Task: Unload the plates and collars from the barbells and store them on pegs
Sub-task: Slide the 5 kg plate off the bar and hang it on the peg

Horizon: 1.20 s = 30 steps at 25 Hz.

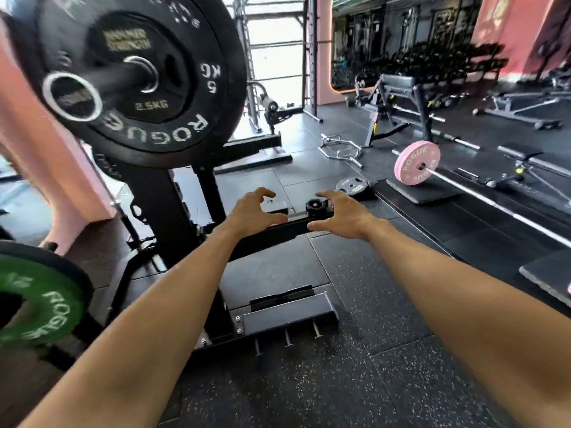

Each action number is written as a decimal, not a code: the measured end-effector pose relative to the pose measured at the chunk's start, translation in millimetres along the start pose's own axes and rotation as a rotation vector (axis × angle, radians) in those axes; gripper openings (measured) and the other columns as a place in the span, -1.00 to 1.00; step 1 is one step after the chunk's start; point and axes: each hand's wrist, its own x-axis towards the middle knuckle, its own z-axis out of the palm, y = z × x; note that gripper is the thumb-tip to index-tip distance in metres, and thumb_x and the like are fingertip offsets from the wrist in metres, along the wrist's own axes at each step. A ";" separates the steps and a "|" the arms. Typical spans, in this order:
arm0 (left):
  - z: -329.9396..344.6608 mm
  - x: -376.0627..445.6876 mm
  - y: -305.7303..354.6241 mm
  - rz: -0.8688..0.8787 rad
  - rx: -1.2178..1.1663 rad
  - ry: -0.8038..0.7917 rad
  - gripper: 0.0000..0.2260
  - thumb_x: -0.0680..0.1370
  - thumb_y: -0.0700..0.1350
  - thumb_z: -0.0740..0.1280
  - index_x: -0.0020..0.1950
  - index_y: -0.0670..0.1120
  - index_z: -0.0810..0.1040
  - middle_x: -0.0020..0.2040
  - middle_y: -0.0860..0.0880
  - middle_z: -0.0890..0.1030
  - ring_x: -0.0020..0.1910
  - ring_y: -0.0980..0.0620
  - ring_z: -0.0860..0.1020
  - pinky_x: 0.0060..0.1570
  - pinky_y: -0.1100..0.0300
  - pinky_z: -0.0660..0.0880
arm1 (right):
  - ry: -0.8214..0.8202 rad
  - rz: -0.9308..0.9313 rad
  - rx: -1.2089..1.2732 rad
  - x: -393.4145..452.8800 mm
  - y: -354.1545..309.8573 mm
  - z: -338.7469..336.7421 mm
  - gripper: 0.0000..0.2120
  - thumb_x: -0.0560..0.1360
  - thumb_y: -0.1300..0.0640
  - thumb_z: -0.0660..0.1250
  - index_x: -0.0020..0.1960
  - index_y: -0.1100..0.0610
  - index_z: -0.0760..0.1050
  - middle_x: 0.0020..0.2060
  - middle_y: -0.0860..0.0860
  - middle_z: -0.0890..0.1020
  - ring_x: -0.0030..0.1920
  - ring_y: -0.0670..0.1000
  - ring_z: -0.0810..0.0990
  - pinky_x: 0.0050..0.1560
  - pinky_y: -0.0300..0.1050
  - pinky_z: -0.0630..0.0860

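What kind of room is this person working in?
Almost certainly a gym's weights area: black Rogue plates loaded on a racked barbell, a pink plate on a barbell resting on the rubber floor, and dumbbell racks along the far wall.

Both forearms are bare from the bottom edge of the picture to the wrists, with no sleeve, cuff or glove on either. The left hand [251, 210] and the right hand [339, 215] are bare too, showing no ring, watch, strap or wristband. The forearms are lean, with faint tendon lines near the wrists. Knuckles and finger joints show plainly; the fingernails are too small and blurred to make out.
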 end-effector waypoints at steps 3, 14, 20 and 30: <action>-33.1 -63.0 11.3 -0.019 0.019 0.051 -0.40 0.37 0.14 0.53 0.35 0.06 0.43 0.32 -0.08 0.45 0.25 -0.06 0.47 0.21 0.12 0.39 | -0.004 -0.081 -0.013 -47.9 -34.9 -8.6 -0.20 0.34 -0.19 0.47 0.48 -0.08 0.22 0.45 0.00 0.31 0.41 0.09 0.35 0.41 0.16 0.28; -194.1 -149.7 4.5 -0.079 0.130 0.345 -0.44 0.37 0.03 0.55 0.32 0.00 0.47 0.17 -0.03 0.53 0.15 0.00 0.49 0.05 0.22 0.36 | 0.039 -0.307 0.039 -66.1 -172.8 -37.9 -0.24 0.39 -0.16 0.44 0.48 -0.16 0.17 0.48 -0.08 0.26 0.43 0.04 0.33 0.42 0.06 0.26; -288.4 -96.6 -27.4 -0.072 0.207 0.490 -0.49 0.38 -0.17 0.47 0.32 -0.06 0.49 0.05 -0.04 0.52 0.03 -0.06 0.52 -0.08 0.21 0.39 | 0.117 -0.387 0.006 19.3 -233.5 -46.9 -0.35 0.47 -0.07 0.38 0.49 -0.09 0.21 0.44 0.01 0.32 0.39 0.09 0.37 0.36 0.08 0.34; -356.4 56.7 -78.4 -0.070 0.210 0.562 -0.59 0.47 -0.07 0.39 0.30 -0.10 0.45 0.13 -0.15 0.60 0.11 -0.15 0.54 0.01 0.14 0.42 | 0.267 -0.300 -0.004 184.8 -296.7 -48.0 -0.42 0.52 -0.05 0.29 0.47 0.10 0.23 0.40 0.13 0.36 0.36 0.17 0.40 0.35 0.15 0.36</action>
